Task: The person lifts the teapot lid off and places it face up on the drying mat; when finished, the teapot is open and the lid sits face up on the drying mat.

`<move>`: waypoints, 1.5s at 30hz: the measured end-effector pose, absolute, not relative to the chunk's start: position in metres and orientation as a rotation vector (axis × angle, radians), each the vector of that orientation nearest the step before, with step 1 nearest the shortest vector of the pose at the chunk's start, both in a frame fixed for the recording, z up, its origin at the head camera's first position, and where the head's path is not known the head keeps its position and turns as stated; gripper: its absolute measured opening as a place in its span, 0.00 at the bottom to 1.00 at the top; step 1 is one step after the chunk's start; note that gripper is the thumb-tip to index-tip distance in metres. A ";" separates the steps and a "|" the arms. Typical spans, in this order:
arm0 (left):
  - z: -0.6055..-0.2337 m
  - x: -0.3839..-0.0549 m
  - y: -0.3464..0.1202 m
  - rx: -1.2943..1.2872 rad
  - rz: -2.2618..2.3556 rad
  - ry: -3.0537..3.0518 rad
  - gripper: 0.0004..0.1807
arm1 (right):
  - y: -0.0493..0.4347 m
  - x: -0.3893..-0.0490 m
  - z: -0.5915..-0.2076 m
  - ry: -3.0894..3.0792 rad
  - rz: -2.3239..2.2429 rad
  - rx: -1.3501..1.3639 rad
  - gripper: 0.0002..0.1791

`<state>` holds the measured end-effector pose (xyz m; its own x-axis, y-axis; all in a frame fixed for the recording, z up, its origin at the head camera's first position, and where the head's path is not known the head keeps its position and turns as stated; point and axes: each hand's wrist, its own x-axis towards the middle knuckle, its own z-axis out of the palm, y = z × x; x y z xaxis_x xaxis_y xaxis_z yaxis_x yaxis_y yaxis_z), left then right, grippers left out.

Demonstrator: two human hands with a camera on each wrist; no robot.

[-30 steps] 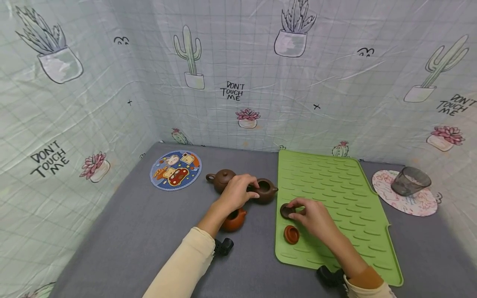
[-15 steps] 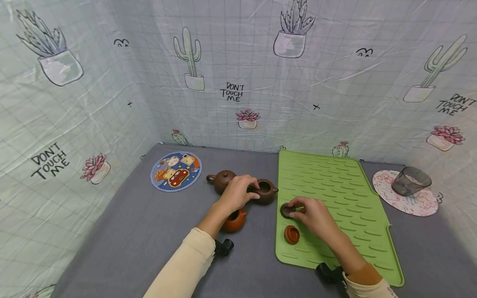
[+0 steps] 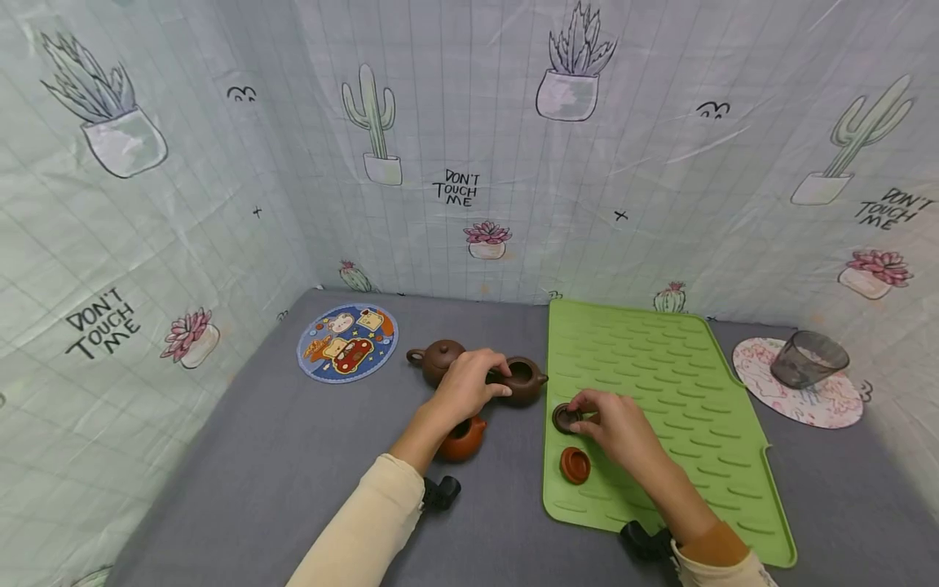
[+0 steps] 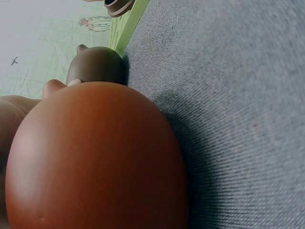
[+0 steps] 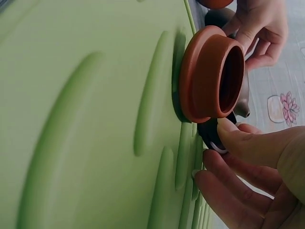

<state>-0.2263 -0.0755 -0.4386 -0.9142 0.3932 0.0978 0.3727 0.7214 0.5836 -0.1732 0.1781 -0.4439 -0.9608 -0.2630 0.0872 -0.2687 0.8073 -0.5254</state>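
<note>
With thumb and fingers, my left hand (image 3: 469,383) grips the handle side of a dark brown teapot (image 3: 525,393), whose top is open; the handle itself is hidden by the hand. My right hand (image 3: 619,424) pinches the edge of a dark brown teapot lid (image 3: 563,419), hollow side up, at the left edge of the green mat (image 3: 631,342). Just in front of that lid lies an orange-brown lid (image 5: 202,71), also upturned. An orange-brown teapot (image 4: 95,162), open on top, stands under my left wrist and fills much of the left wrist view.
Behind my left hand stands another brown teapot (image 3: 440,359) with its lid on. A round blue cartoon placemat (image 3: 348,343) lies at the back left. At the far right a tilted dark glass (image 3: 807,359) rests on a pink patterned round mat (image 3: 792,408). Printed cloth encloses the table.
The whole head view has shifted slightly downward. Both hands keep their holds, and the teapots and lids show no clear movement.
</note>
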 end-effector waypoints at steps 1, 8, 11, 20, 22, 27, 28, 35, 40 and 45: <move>-0.439 -0.226 -0.075 0.641 0.966 2.884 0.11 | 0.178 -0.172 -0.444 -2.982 0.864 0.436 0.11; -0.439 -0.223 -0.075 0.630 0.977 2.897 0.11 | 0.179 -0.170 -0.444 -2.992 0.870 0.410 0.09; -0.439 -0.223 -0.075 0.622 0.953 2.917 0.11 | 0.179 -0.170 -0.444 -2.983 0.871 0.424 0.09; -0.438 -0.220 -0.072 0.614 0.860 2.965 0.11 | 0.183 -0.167 -0.441 -2.993 0.872 0.445 0.10; -0.437 -0.221 -0.072 0.612 0.847 2.969 0.11 | 0.183 -0.168 -0.439 -3.000 0.868 0.441 0.11; -0.436 -0.223 -0.074 0.623 0.852 2.950 0.12 | 0.183 -0.171 -0.433 -3.023 0.799 0.437 0.13; -0.436 -0.223 -0.075 0.627 0.850 2.943 0.13 | 0.183 -0.172 -0.432 -3.033 0.779 0.432 0.14; -0.425 -0.218 -0.083 0.666 0.798 2.956 0.19 | 0.179 -0.178 -0.423 -3.059 0.678 0.463 0.22; -0.412 -0.212 -0.090 0.758 0.779 3.014 0.18 | 0.175 -0.185 -0.412 -3.016 0.592 0.510 0.25; -0.403 -0.209 -0.102 0.748 0.773 3.053 0.19 | 0.159 -0.196 -0.397 -2.964 0.528 0.588 0.28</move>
<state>-0.2089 -0.1016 -0.4027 -0.8889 0.4123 0.1998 0.4577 0.7797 0.4273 -0.1957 0.1587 -0.3974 -0.9240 -0.3571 0.1370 -0.3824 0.8676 -0.3178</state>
